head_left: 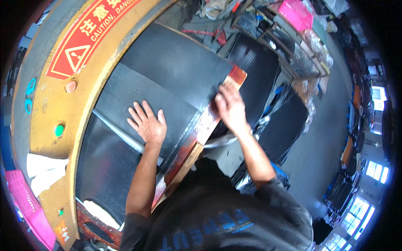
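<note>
My left hand lies flat with its fingers spread on a smooth black sheet. The sheet covers the bed of a yellow machine, beside another black sheet that adjoins it farther back. At the right end of the bed, my right hand is closed, its fingers curled down at the worn reddish wooden edge strip. Whatever lies under those fingertips is hidden. A pale thin strip runs across the bed close to my left forearm, with a further dark surface on its near side.
The yellow machine frame arches along the left, carrying a red warning label, a red button and a green button. Stacks of black sheets stand at the right. Pink baskets and cluttered shelving are at the back; grey floor stretches right.
</note>
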Tool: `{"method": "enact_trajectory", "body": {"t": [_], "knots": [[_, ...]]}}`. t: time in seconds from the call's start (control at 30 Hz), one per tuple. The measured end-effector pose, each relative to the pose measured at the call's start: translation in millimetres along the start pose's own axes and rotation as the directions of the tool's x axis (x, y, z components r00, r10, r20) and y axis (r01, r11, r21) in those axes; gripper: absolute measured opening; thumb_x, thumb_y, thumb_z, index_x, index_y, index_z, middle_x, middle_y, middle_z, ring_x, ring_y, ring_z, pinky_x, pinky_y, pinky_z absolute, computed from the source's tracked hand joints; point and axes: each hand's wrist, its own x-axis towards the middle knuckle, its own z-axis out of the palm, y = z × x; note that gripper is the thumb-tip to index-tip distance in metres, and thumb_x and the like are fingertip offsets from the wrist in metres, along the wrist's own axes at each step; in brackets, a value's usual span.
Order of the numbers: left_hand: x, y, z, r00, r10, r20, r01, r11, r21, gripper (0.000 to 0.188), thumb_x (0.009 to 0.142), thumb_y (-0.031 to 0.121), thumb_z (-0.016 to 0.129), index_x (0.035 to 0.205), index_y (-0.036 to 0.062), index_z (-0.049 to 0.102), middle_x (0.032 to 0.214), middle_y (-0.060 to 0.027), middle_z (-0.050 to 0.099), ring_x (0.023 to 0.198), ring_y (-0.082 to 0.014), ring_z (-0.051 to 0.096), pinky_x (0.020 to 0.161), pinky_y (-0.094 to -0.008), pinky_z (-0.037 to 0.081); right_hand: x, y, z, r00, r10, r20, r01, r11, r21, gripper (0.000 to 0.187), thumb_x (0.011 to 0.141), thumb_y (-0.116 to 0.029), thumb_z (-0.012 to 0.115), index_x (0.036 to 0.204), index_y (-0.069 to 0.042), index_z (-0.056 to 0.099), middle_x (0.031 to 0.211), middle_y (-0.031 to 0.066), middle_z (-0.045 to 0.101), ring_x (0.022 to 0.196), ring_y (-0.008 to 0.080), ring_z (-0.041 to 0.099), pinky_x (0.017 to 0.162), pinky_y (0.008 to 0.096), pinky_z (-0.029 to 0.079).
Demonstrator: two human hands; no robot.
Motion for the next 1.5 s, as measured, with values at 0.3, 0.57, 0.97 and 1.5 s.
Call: {"method": "enact_trajectory", "body": {"t": [0.3, 0.57, 0.97, 1.5], "knots": [[98.1, -68.0, 8.3, 0.988, -0.064, -0.139, 0.088, 0.981, 0.175, 0.084, 0.107, 0.061, 0.049, 0.167, 0.0037, 0.037, 0.176, -0.0171, 0.032, 0.164, -0.0379, 0.024, 0.131, -0.0601, 0.017, -47.5, 3.2, 56.7, 0.900, -0.250, 0.358, 0.364, 0.882, -0.300, 0.056, 0.101, -0.039, 0.067, 0.153, -0.016, 0.062, 0.168, 0.0209, 0.043, 0.160, 0.0454, 0.031, 0.130, 0.0616, 0.028], [91.1, 4.9, 17.5, 1.000, 0.016, -0.022, -0.010, 0.971, 0.240, 0.087, 0.110, 0.060, 0.039, 0.168, -0.0051, 0.028, 0.179, -0.0222, 0.020, 0.167, -0.0381, 0.011, 0.133, -0.0564, 0.008, -51.1, -1.9, 59.3, 0.912, -0.295, 0.286, 0.356, 0.915, -0.191, 0.057, 0.106, -0.043, 0.055, 0.155, -0.014, 0.060, 0.170, 0.0212, 0.039, 0.163, 0.0453, 0.022, 0.133, 0.0596, 0.013], [-151.8, 13.7, -77.6, 0.921, 0.363, 0.142, -0.088, 0.551, -0.830, 0.058, 0.100, 0.033, 0.073, 0.142, -0.0052, 0.060, 0.145, -0.0294, 0.061, 0.138, -0.0423, 0.059, 0.116, -0.0468, 0.049, -51.4, 21.7, 64.5, 0.829, -0.471, 0.303, 0.559, 0.667, -0.493, 0.052, 0.104, -0.039, 0.052, 0.152, -0.021, 0.062, 0.161, 0.0111, 0.055, 0.152, 0.0342, 0.044, 0.129, 0.0609, 0.022], [-528.5, -494.1, -64.6, 0.805, -0.594, -0.019, 0.594, 0.805, -0.005, 0.060, 0.109, 0.032, 0.051, 0.164, 0.0082, 0.044, 0.176, -0.0128, 0.030, 0.165, -0.0338, 0.023, 0.134, -0.0521, 0.015, 10.2, 16.6, 69.2, 0.934, 0.012, 0.357, 0.038, 0.991, -0.132, 0.044, 0.102, -0.016, 0.062, 0.140, 0.006, 0.067, 0.135, 0.0225, 0.074, 0.130, 0.0328, 0.067, 0.117, 0.0406, 0.047]]}}
